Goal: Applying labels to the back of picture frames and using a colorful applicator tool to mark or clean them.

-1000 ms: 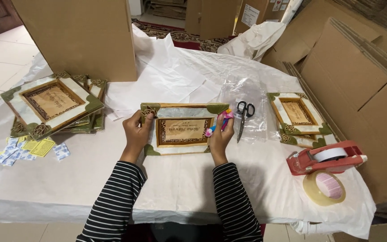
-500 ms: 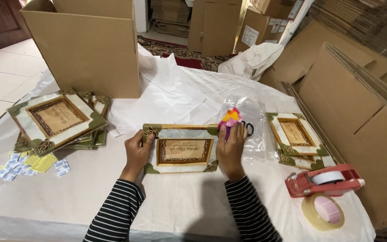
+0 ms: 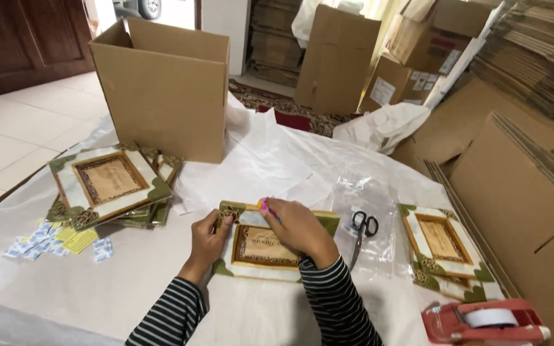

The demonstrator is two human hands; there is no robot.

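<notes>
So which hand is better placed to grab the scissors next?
Right, probably. The right hand rests on the frame just beside the scissors, which lie to its right. The left hand grips the frame's far left edge, and would have to cross over.

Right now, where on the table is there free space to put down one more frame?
The white sheet is bare in front of the stack of frames, left of the left hand. Another bare patch lies between the cardboard box and the frame being held. The right side is crowded: scissors, more frames, tape dispenser.
</notes>
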